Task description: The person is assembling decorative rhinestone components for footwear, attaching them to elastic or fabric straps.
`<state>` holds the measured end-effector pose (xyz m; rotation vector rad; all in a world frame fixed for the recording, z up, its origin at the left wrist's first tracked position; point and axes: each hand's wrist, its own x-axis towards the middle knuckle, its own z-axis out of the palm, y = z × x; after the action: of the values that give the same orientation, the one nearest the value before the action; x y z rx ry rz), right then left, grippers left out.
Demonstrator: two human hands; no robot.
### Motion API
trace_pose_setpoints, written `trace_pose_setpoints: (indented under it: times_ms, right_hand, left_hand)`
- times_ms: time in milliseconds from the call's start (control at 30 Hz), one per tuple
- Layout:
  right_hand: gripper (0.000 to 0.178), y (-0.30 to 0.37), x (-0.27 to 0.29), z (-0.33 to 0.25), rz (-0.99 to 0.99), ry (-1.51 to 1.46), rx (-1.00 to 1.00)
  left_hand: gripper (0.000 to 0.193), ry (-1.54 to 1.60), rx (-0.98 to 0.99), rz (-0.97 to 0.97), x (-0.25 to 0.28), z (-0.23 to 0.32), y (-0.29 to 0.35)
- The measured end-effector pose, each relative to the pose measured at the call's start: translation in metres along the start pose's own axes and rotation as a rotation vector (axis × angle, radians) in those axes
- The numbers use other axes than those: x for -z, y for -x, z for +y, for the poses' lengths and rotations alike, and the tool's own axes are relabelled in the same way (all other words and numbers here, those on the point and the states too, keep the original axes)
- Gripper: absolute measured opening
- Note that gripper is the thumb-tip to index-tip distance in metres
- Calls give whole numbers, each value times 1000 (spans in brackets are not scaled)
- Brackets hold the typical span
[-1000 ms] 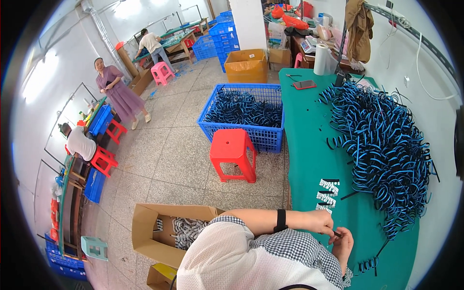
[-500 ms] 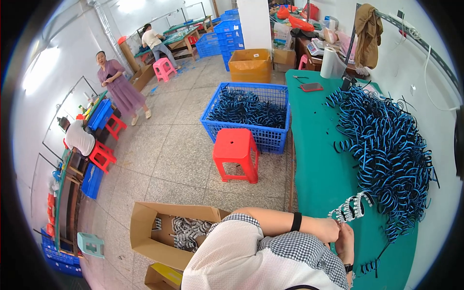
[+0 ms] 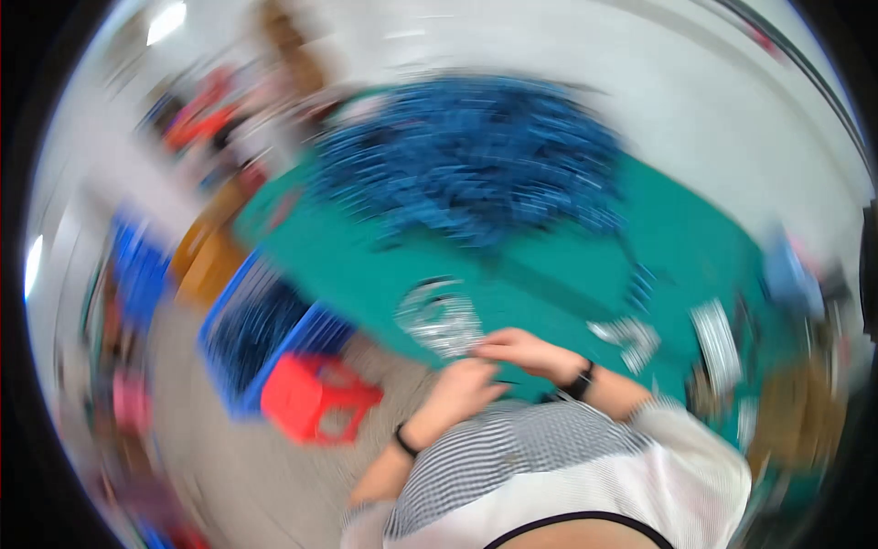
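A silver-white spiral coil (image 3: 437, 316) stands out above the green tabletop, blurred by motion. Its lower end meets the fingers of both hands, which are close together. My right hand (image 3: 530, 354) pinches that end between thumb and fingers. Just below and to the left, my left hand (image 3: 462, 395) is closed with curled fingers at the same end; its exact grip is smeared. Beyond the hands, a large heap of blue and black spiral cords (image 3: 476, 151) covers the far part of the table. One loose blue spiral (image 3: 642, 285) lies right of the heap.
A green-covered table (image 3: 549, 284) spans the middle. On its right lie another silver-white piece (image 3: 631, 340) and a pale ribbed bundle (image 3: 716, 346). A red stool (image 3: 306, 398) and a blue crate (image 3: 215, 357) of dark spirals stand left. Cardboard boxes (image 3: 800, 416) sit at right.
My view has swung to the right, so table and heap now lie ahead of me and the picture is blurred. Both hands stay together at the silver-white coil.
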<state>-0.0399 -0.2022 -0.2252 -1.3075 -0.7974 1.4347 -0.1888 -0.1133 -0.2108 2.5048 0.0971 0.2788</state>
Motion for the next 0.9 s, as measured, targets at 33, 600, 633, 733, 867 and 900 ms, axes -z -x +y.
trace_pose_setpoints:
  times_ms: [33,600,633,733,867,900]
  right_hand:
    - [37,2,10,10,80,100,100]
    - [35,296,160,186,1858,6,-336]
    - [35,289,158,182,1795,118,-365]
    - [53,236,157,173,1598,319,-501]
    - [52,171,158,160,1526,426,-635]
    - [50,162,167,168,1501,478,-592]
  left_hand:
    - [33,134,163,-36,17,16,-4]
    - [12,791,661,190,21,-11,-63]
    - [12,768,657,185,18,-6,-72]
    - [11,754,605,160,8,7,-87]
    - [10,779,609,156,4,13,-90]
    - [10,803,621,161,3,15,-89]
